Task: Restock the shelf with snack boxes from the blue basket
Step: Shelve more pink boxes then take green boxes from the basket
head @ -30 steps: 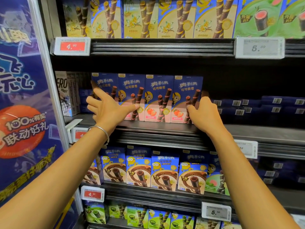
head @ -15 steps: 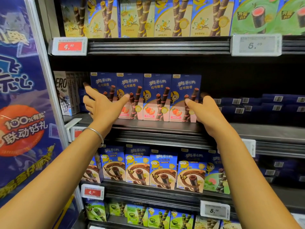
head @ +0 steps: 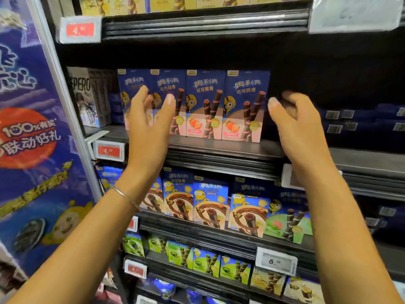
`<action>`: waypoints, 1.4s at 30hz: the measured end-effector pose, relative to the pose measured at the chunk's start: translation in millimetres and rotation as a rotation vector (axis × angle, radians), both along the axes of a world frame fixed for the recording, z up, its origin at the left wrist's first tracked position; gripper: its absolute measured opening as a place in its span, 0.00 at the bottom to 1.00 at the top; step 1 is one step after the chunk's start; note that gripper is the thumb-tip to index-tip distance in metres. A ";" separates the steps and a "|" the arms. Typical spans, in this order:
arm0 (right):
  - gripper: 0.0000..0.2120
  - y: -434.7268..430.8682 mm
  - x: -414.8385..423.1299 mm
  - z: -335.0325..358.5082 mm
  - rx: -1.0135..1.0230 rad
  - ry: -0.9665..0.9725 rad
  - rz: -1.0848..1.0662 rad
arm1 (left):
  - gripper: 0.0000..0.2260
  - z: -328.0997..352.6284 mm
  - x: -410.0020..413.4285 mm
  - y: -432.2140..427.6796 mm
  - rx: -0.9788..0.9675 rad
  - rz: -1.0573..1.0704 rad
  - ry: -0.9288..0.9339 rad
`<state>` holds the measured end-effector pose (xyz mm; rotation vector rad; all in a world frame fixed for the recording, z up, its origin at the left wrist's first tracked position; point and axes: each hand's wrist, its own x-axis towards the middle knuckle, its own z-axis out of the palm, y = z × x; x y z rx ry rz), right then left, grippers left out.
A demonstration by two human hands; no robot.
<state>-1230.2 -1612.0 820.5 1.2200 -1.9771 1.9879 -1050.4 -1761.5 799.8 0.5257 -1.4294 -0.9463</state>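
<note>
A row of 4 upright blue cardboard snack boxes printed with chocolate wafer rolls and strawberries (head: 206, 106) is seen standing side by side, fronts outward, at the front edge of the dark metal middle shelf (head: 219, 149). The left hand (head: 151, 121) is held up in front of the 2 leftmost boxes with fingers straight and spread, nothing being held; it is blurred, so contact with the boxes cannot be told. The right hand (head: 300, 128) is raised just beside the right edge of the rightmost box, its fingers loosely curled and empty, the thumb nearest the box. A thin silver bangle (head: 125, 195) is worn on the left wrist. A white box lettered "PERO" (head: 82, 97) is placed at the left end of the same shelf, and flat dark blue packs (head: 361, 123) are stacked well to the right. Red price tags (head: 109, 151) are clipped to the shelf rails. Blue boxes with brown swirl pictures (head: 210, 205) are lined up on the shelf below. A blue promotional panel (head: 28, 132) is fixed along the left side
</note>
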 end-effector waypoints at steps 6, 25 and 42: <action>0.16 41.7 22.7 -24.1 -0.196 -0.050 0.219 | 0.28 -42.2 9.7 67.0 0.032 -0.022 0.098; 0.10 407.8 105.7 -400.6 0.664 -0.791 -0.034 | 0.12 -403.9 129.8 361.9 0.954 -0.205 -0.414; 0.10 586.0 33.7 -710.3 1.087 -0.776 0.019 | 0.29 -654.5 40.5 581.4 1.319 -0.289 -0.761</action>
